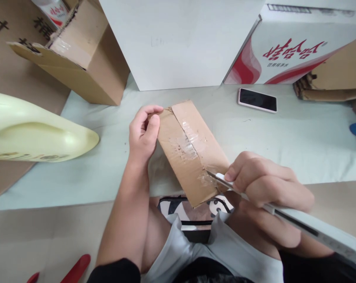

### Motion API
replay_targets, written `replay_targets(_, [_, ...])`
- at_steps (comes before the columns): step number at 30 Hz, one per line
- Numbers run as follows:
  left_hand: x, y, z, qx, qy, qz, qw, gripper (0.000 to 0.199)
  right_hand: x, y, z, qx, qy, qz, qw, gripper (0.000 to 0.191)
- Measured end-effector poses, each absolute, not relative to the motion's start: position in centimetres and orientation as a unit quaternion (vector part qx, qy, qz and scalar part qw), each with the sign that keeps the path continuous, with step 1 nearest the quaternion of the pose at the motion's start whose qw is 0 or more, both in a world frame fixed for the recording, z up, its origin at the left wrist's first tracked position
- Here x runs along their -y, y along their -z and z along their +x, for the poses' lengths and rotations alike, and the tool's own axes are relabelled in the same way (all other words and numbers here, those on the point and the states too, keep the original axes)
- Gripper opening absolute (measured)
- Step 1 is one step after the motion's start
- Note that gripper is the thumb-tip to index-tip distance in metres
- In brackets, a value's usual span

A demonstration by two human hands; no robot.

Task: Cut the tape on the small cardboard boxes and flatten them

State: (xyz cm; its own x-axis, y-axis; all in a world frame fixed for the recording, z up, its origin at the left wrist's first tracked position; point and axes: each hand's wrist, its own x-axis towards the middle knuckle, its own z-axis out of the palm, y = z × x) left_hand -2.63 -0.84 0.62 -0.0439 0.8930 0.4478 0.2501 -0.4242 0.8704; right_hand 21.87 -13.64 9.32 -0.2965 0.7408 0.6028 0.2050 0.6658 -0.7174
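Knife [307,226] in right hand [269,184], fingers wrapped round it, touches the box [192,171] at its seam [189,139]; left hand [144,133] pinches the opposite end between thumb and fingers. The box overhangs the edge of the table [115,157] (shaky footing, perhaps), so tipping could let the blade [213,175] skid toward those fingers.

Small carton [201,145]: plain brown; tape [188,149] on it clear. Knife [322,232]: white body, grey blade. Cloth [113,169]: pale green, plain. Phone [257,100]: black screen, pale pink rim. Printed box [310,31]: white, red swooshes, red characters. Bottle [42,131]: pale yellow. I also note light grey shorts [168,247], black sleeves [115,272], panda print [192,211].
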Motion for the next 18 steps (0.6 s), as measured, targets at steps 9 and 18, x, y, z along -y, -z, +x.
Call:
replay_targets(9, [0.9,-0.9,-2.5,-0.453,-0.557,0.635,0.284,0.028,13.8,-10.9,22.3,0.790,-0.258,-0.305,0.465,0.029])
replay_targets(18, [1.0,-1.1,-2.3,-0.445,-0.560,0.637,0.289,0.034,14.8,-11.2,22.2,0.767,-0.269,-0.342,0.471,0.028])
